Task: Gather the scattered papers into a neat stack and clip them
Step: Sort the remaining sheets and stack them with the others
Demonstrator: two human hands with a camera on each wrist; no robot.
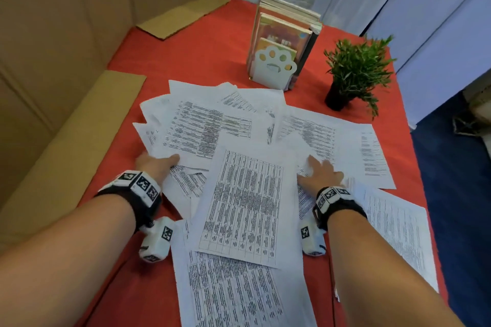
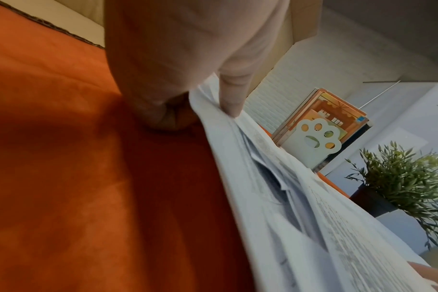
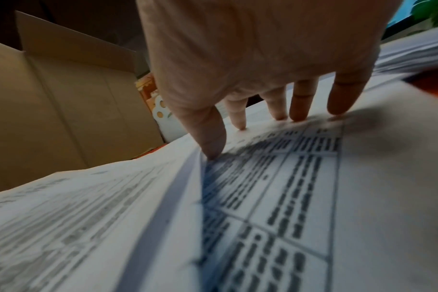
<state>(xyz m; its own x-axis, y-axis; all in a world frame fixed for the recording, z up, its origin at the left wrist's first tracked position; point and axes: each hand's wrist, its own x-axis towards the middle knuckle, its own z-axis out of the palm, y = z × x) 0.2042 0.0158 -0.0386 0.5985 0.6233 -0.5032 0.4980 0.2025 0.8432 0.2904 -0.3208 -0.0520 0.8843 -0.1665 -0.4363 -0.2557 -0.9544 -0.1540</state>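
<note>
While the scattered white printed papers [image 1: 239, 194] lay fanned and overlapping across the red cloth-covered table [image 1: 218, 42], the left hand [image 1: 156, 164] gripped the left edge of several sheets, its thumb [image 2: 231, 98] pressed on top and its fingers tucked beneath them against the cloth. The right hand [image 1: 320, 174] rested flat on the sheets at the right of the spread, its fingers [image 3: 300, 102] straight and slightly apart, tips touching the paper. Beyond the papers stood a row of upright books [image 1: 285, 26] behind a white paw-shaped bookend [image 1: 273, 69], with a small green plant in a black pot [image 1: 353, 71] beside them. Brown cardboard panels [image 1: 53, 34] bordered the table's left side.
</note>
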